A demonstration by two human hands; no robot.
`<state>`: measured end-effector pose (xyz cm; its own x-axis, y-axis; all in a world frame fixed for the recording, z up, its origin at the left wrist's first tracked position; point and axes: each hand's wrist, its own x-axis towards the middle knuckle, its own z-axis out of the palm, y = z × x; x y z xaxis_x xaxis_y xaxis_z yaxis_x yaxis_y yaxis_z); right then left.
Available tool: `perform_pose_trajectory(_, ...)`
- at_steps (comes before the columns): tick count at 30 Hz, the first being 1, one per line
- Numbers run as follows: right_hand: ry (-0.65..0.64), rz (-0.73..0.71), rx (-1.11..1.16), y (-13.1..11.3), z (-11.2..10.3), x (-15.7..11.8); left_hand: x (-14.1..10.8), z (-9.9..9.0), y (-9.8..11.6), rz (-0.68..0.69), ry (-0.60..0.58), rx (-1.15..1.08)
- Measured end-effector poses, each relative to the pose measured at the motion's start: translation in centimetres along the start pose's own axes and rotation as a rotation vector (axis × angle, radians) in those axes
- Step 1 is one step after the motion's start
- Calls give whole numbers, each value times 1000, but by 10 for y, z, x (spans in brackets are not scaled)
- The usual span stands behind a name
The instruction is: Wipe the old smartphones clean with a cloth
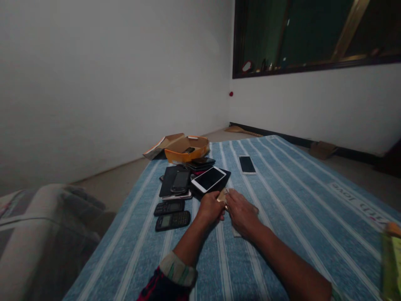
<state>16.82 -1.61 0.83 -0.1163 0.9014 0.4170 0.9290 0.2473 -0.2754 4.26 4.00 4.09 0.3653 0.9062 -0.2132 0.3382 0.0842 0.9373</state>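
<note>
My left hand [210, 209] and my right hand [242, 212] meet over the striped cloth, both closed on a small beige piece [222, 195]. Whether it is cloth, paper or card I cannot make out, since my fingers cover most of it. A pale edge [237, 232] shows under my right hand. Just beyond my left hand lies a white smartphone [209, 179] with a dark screen, resting on dark flat things. To the left are two black keypad phones [173, 220], with a dark slider-like phone [181, 181] behind them.
Behind the phones stands an orange box [184, 155] with a phone inside; its lid [163, 146] leans beside it. Another white smartphone [247, 164] lies at the right on the blue striped cloth [282, 196]. A fabric-covered seat [46, 234] is at the left.
</note>
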Motion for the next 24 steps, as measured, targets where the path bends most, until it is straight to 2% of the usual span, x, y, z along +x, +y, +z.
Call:
perform_pose_trajectory(11,86,-21,-59,5,5,-24,-7,15,5,-67,-49,-28)
perform_pose_trajectory(14,53,-20,-67,4,4,-20,-5,15,3,-81,-32,-37)
perform_pose_trajectory(20,-45,-42,32,2,0,3,-2,10,2,-66,-44,-35)
perform_pose_trajectory(24,-40,-86,53,0,0,-1,-4,2,6,-76,-96,-29)
